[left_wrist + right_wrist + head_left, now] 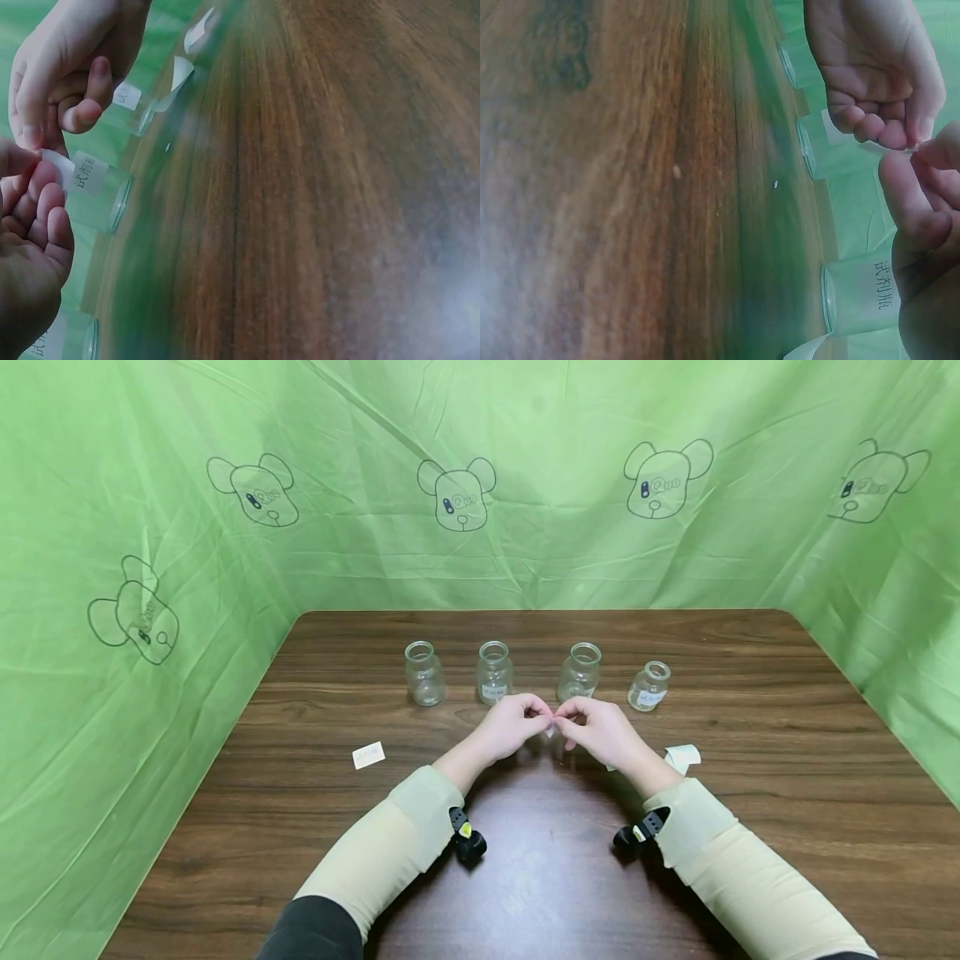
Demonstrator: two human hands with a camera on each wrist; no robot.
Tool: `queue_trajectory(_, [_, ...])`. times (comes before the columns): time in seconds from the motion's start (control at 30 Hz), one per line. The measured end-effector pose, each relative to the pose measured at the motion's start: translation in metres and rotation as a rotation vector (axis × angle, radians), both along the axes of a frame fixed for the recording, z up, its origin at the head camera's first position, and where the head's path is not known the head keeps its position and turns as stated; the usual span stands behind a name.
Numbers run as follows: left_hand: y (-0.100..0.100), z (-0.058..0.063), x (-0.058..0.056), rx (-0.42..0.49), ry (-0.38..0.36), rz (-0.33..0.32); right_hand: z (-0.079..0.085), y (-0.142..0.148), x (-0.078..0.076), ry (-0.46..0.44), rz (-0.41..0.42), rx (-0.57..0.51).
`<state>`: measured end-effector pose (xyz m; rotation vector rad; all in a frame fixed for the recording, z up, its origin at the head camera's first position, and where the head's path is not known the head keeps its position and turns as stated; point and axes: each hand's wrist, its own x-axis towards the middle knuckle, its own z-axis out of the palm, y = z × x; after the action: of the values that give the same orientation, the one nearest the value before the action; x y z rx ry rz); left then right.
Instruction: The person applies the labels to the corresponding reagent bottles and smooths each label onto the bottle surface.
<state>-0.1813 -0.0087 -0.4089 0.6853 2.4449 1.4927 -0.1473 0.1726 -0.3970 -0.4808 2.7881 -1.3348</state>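
In front of the jars, my left hand and right hand meet fingertip to fingertip. Between them they pinch a small white paper label, partly covered by the fingers. Any writing on it cannot be read. Behind the hands stand a clear glass jar and another glass jar, both with written white labels. A shorter labelled jar is to the right. The leftmost jar shows no label. On the table at left lies a white label with faint writing.
Curled white paper lies beside my right wrist, partly hidden by the forearm. A tiny white scrap is on the brown wooden table. Green cloth hangs around the table's back and sides.
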Motion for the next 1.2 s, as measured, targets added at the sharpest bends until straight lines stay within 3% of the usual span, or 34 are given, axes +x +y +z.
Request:
queue_trajectory(0.2, [-0.003,0.0,0.003,-0.009,0.002,-0.016,0.001,0.004,0.002,-0.004,0.003,0.017])
queue_trajectory(0.63, [-0.015,-0.002,0.001,-0.08,0.036,0.019,0.003,0.033,0.002,0.007,-0.05,0.064])
queue_trajectory(1.0, [-0.01,-0.005,0.001,-0.081,0.019,-0.023,0.008,0.054,0.006,0.005,-0.111,0.08])
queue_trajectory(1.2, [-0.005,-0.004,0.005,-0.085,-0.001,-0.107,0.011,0.06,0.008,0.011,-0.138,0.109])
